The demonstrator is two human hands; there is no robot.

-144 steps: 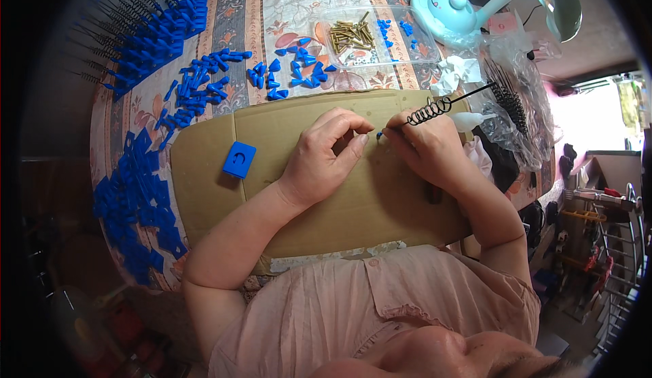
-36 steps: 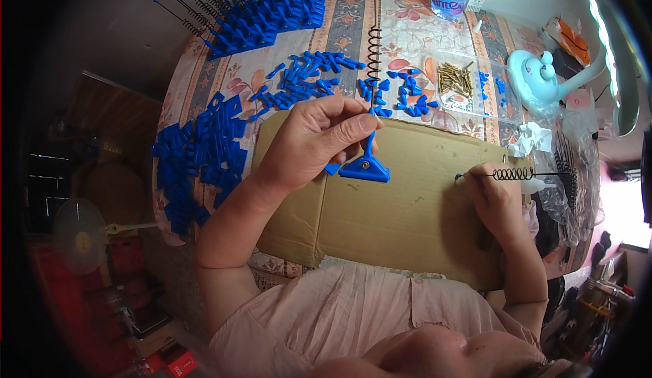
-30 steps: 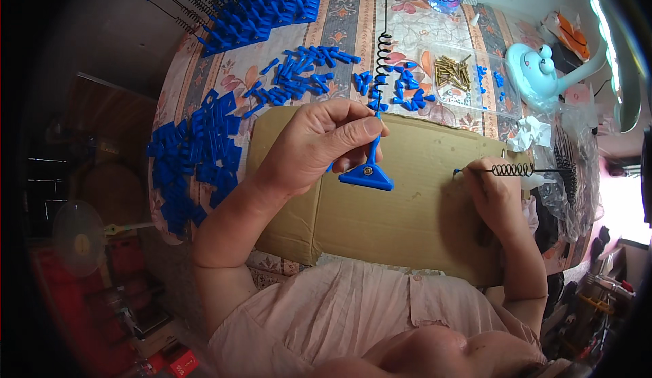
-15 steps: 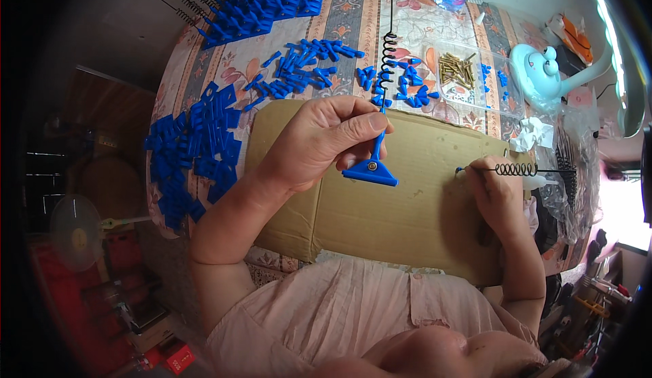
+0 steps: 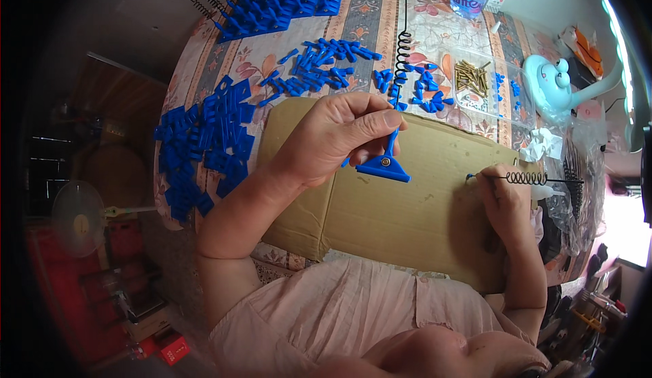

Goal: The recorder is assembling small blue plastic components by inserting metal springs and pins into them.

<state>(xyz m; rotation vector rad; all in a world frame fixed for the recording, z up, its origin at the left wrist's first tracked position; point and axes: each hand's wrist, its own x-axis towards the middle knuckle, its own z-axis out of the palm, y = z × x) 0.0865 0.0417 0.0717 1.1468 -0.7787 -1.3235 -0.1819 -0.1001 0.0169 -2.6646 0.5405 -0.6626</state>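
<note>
My left hand point(image 5: 339, 135) pinches the stem of a blue plastic piece with a triangular foot point(image 5: 384, 167) and a small metal screw in it. From the top of that stem rises a black coiled spring wire point(image 5: 403, 52), upright and tipped with a blue ball. On the right, my right hand point(image 5: 504, 194) is closed on another black spring wire point(image 5: 527, 178), which lies roughly level just over the cardboard point(image 5: 401, 215). Its blue-balled end pokes out left of the fingers. The fingertips of my left hand are partly hidden behind the thumb.
Finished-looking blue stands with springs point(image 5: 278, 11) fill the far left. Loose blue feet point(image 5: 204, 140), blue stems point(image 5: 319, 65) and blue cones point(image 5: 428, 93) lie in piles. A clear tray point(image 5: 471, 79) holds brass-coloured pieces. A light-blue lamp point(image 5: 547, 89) and plastic bags point(image 5: 584, 201) are at right.
The whole scene has shifted slightly to the right in view. Both hands keep the same holds, with hardly any movement over the cardboard.
</note>
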